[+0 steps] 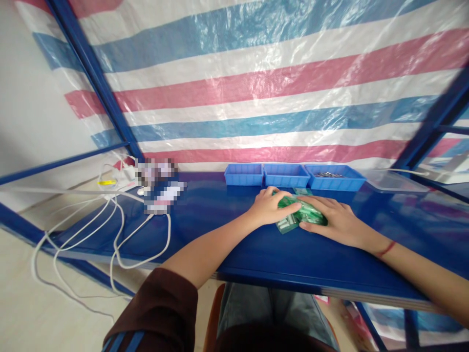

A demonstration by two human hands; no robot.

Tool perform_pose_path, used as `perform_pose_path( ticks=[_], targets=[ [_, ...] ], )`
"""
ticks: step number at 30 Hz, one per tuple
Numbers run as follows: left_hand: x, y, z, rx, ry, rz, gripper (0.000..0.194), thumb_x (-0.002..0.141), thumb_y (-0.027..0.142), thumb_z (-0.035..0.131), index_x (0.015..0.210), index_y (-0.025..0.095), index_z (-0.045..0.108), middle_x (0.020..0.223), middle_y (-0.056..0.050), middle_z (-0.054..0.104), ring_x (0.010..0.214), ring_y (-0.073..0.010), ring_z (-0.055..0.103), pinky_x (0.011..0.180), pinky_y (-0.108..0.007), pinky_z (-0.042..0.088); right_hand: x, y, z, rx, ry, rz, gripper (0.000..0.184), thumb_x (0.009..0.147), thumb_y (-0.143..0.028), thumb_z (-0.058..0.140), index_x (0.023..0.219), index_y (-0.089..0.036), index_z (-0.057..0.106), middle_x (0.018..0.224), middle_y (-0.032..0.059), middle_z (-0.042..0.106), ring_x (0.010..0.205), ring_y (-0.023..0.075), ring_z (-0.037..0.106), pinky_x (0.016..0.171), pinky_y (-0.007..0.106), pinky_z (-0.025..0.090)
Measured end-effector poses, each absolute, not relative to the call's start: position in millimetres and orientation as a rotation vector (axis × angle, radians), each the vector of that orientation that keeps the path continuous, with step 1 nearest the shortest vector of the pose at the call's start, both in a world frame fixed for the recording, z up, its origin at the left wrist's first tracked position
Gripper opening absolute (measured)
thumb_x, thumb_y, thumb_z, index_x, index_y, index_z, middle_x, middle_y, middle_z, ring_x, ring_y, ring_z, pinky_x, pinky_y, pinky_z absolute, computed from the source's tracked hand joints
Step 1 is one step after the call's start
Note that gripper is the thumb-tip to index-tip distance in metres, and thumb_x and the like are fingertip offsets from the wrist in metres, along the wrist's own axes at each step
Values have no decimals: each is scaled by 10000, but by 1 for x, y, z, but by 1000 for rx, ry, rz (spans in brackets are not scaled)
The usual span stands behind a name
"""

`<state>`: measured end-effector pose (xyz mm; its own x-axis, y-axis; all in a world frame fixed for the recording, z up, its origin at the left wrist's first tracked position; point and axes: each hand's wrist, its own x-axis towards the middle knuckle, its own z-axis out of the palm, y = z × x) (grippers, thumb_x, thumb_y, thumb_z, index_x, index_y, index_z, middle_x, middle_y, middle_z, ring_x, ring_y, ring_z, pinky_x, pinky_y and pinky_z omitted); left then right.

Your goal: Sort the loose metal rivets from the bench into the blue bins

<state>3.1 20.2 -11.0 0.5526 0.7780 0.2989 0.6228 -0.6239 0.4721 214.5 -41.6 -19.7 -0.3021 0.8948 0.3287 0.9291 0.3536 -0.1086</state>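
Note:
Both hands are on a shiny green plastic-looking bundle (309,213) over the blue tabletop. From the left, my left hand (270,206) curls round it, thumb across the near side. My right hand (335,220) grips the other end, with fingers over the top and thumb at the front. A flat green piece with pale parts (287,225) sticks out below the bundle near my left thumb. Behind my fingers, more pale green material (302,191) shows. What exactly the bundle contains is hidden by my hands and by glare.
Behind the hands stand three blue bins: a left bin (244,176), a middle bin (286,177) and a right bin (335,180) with small metal pieces in it. A clear plastic lid (395,182) lies to the right. White cables (119,239) hang over the left edge.

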Motion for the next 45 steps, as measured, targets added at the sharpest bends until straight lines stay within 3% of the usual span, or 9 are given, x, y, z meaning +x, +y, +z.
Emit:
perform_pose_path(
  ticks=[5, 13, 20, 25, 30, 33, 38, 42, 45],
  targets=[
    [2, 26, -13, 2595, 1169, 670, 500, 824, 650, 414, 1186, 341, 571, 1106, -46, 515, 1071, -263, 514, 973, -458, 393, 215, -37, -21, -1407, -2230, -195, 429, 866, -463, 466, 1219, -234, 553, 1134, 92, 639, 1009, 270, 603, 890, 430, 464],
    [1, 31, -15, 2499, 1058, 900, 418, 922, 413, 396, 1284, 221, 479, 1166, -92, 551, 1155, -215, 515, 1029, -373, 382, 214, -24, -17, -1471, -1849, -223, 388, 874, -433, 460, 1169, -206, 570, 1057, 97, 647, 967, 261, 620, 869, 389, 482],
    [1, 31, -11, 2326, 1090, 1031, 452, 966, 415, 237, 1317, 226, 449, 1300, -77, 528, 1258, -179, 441, 1090, -368, 322, 185, -34, -14, -1574, -2186, -216, 768, 772, -670, 484, 1420, -286, 336, 1380, 117, 453, 1200, 363, 464, 899, 541, 440],
    [-1, 22, -10, 2535, 1031, 835, 469, 861, 583, 424, 1288, 397, 479, 1427, -12, 396, 1350, -260, 314, 1098, -502, 265, 205, -51, -20, -1673, -2142, -199, 789, 786, -681, 446, 1460, -340, 218, 1432, 106, 401, 1267, 362, 417, 962, 592, 377],
    [0, 26, -13, 2678, 772, 731, 516, 802, 512, 562, 1269, 300, 504, 1382, -69, 455, 1295, -257, 391, 1080, -457, 316, 198, -49, -27, -1798, -2112, -7, 776, 827, -674, 353, 1472, -281, 176, 1484, 131, 327, 1324, 369, 345, 999, 688, 260],
    [0, 30, -15, 2703, 689, 799, 528, 770, 459, 618, 1233, 233, 506, 1330, -86, 503, 1241, -237, 449, 1058, -399, 354, 182, -40, -20, -1711, -2056, 126, 728, 861, -650, 296, 1450, -226, 245, 1478, 141, 338, 1347, 336, 319, 1045, 620, 264],
    [1, 24, -11, 2707, 844, 793, 650, 723, 577, 625, 1265, 250, 474, 1270, -74, 540, 1166, -260, 493, 1000, -414, 394, 176, -29, -10, -1564, -1917, 342, 670, 885, -630, 269, 1368, -183, 397, 1418, 151, 430, 1323, 290, 375, 1078, 477, 314],
    [1, 19, -6, 2741, 1033, 803, 559, 790, 573, 550, 1287, 328, 484, 1198, -47, 557, 1099, -251, 511, 947, -401, 422, 178, -23, -14, -1473, -1946, 304, 546, 920, -565, 267, 1275, -219, 496, 1303, 111, 548, 1259, 258, 454, 1063, 453, 333],
    [-1, 22, -6, 2747, 1099, 838, 467, 821, 508, 543, 1237, 296, 544, 1126, -54, 574, 1042, -237, 533, 928, -382, 438, 175, -19, -17, -1458, -2014, 199, 524, 935, -524, 262, 1250, -189, 514, 1239, 120, 582, 1203, 257, 494, 1042, 447, 346]
  ],
)
